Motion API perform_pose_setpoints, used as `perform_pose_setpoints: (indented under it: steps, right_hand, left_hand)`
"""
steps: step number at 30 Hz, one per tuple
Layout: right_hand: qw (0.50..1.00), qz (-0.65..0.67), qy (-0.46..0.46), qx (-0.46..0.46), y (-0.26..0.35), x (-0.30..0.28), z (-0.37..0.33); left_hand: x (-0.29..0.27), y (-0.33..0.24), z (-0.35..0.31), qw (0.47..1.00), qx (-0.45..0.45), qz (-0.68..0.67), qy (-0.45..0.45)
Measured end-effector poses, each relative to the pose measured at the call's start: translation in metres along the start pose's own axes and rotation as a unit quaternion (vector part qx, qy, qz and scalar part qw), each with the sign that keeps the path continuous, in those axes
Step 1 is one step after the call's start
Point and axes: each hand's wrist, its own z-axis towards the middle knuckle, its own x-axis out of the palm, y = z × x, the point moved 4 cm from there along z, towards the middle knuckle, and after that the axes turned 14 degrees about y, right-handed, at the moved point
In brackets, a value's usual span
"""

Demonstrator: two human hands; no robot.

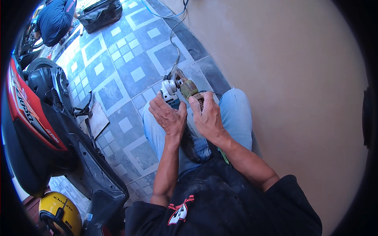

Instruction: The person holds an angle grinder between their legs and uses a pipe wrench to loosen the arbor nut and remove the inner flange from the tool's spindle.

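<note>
Above my knees, my left hand [168, 116] is wrapped round an angle grinder [169, 87] with a silver gear head and a teal body. My right hand [208, 121] grips a worn greenish-brown metal part [189, 89] with a ridged end under my fingers. The far end of that part meets or nearly meets the grinder's spindle side; whether they touch I cannot tell. A grey power cord [177, 49] runs from near the grinder toward the far wall. My palms hide much of both things.
A red and black motorbike [39, 118] stands along the left, a yellow helmet [63, 210] at its near end. A black tool bag [103, 15] lies on the patterned tile floor [126, 125]. At the far left another person [55, 21] bends down. A beige wall [291, 98] rises on the right.
</note>
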Motion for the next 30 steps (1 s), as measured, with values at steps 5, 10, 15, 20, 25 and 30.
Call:
perform_pose_setpoints:
  steps: [5,10,15,20,25,30]
  right_hand:
    - [1.0,-0.01,0.002,-0.026,-0.006,0.006,0.001]
    - [0.999,-0.012,-0.011,-0.041,-0.014,0.011,0.003]
    - [0.996,-0.05,-0.007,-0.074,-0.007,0.019,0.004]
    - [0.998,-0.018,-0.009,-0.067,-0.017,0.023,0.004]
    - [0.998,-0.006,-0.004,-0.059,-0.022,0.023,0.004]
    - [0.997,-0.011,-0.013,-0.073,-0.023,0.027,0.005]
  left_hand:
    - [-0.002,0.002,0.001,1.0,-0.003,0.0,0.002]
    - [0.001,0.007,0.002,1.0,-0.017,-0.012,0.0]
    - [0.002,0.016,0.003,1.0,-0.02,-0.017,0.004]
    - [0.0,0.017,0.004,0.998,-0.037,-0.033,0.024]
    - [-0.003,0.023,0.005,0.99,-0.085,-0.094,0.062]
    - [-0.008,0.022,0.006,0.991,-0.085,-0.094,0.045]
